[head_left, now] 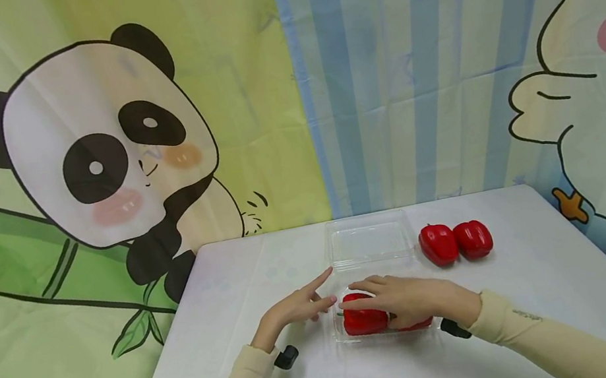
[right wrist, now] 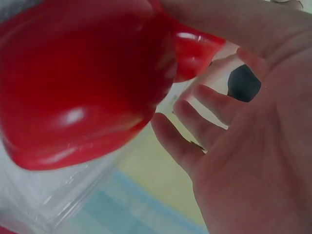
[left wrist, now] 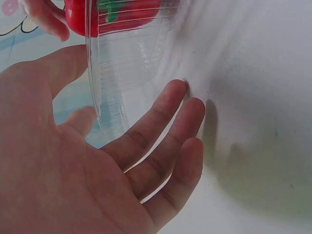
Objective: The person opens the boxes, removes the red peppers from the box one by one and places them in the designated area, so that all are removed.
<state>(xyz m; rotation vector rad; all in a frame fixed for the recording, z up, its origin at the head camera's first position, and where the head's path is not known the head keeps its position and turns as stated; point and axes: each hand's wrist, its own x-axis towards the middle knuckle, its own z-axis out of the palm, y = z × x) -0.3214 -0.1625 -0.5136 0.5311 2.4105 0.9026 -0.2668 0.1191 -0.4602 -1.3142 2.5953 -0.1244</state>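
Observation:
A clear plastic clamshell box (head_left: pixel 341 336) lies on the table with its lid (head_left: pixel 369 243) folded open toward the back. Inside the box base sit two red bell peppers, the left one (head_left: pixel 364 320) largely visible and the right one (head_left: pixel 419 325) mostly covered by my right hand (head_left: pixel 408 297). That hand hovers over the peppers with fingers extended and spread, and its thumb is down by the gap between them. At the box's left side is my left hand (head_left: pixel 299 307), its fingers loosely extended. In the left wrist view, two of its digits overlap the plastic rim (left wrist: pixel 92 78).
Two more red bell peppers, one (head_left: pixel 439 244) beside the other (head_left: pixel 473 239), stand on the white table (head_left: pixel 267 262) right of the lid. Behind the table hangs a cartoon-printed cloth (head_left: pixel 262 89).

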